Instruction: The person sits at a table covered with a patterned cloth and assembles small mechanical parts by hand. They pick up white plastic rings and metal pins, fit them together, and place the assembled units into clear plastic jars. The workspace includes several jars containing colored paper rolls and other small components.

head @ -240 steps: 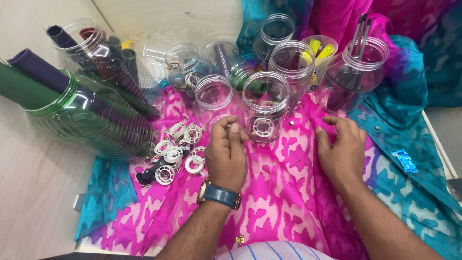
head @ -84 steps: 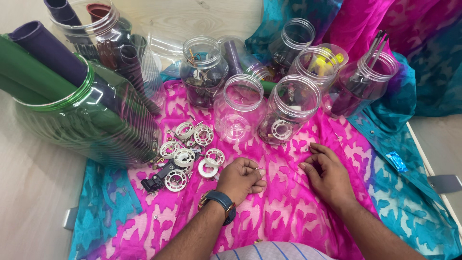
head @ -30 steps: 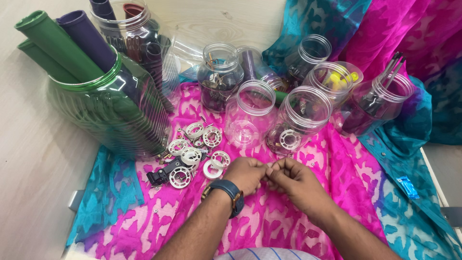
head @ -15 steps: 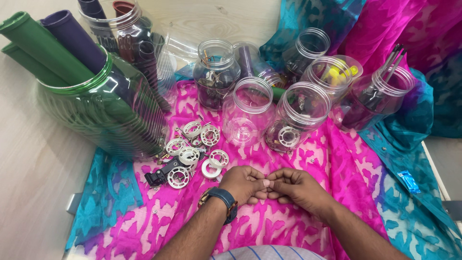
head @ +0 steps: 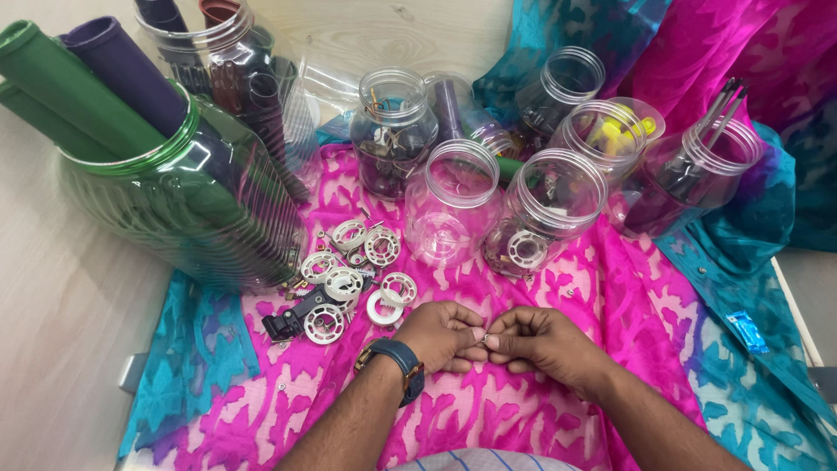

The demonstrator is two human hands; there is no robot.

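Pink cloth [head: 558, 410] covers table. Left hand [head: 440, 336] and right hand [head: 540, 344] meet, fingertips pinched together on something too tiny to see. Step looks like fiddling with small part. White rings [head: 349, 279] just left. Empty clear jar [head: 453, 205] beyond, big green jar [head: 183, 209] far left.

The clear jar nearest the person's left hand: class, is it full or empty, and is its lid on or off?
Empty and lidless. The clear jar stands upright on the pink cloth; its bare base shows through the open mouth.
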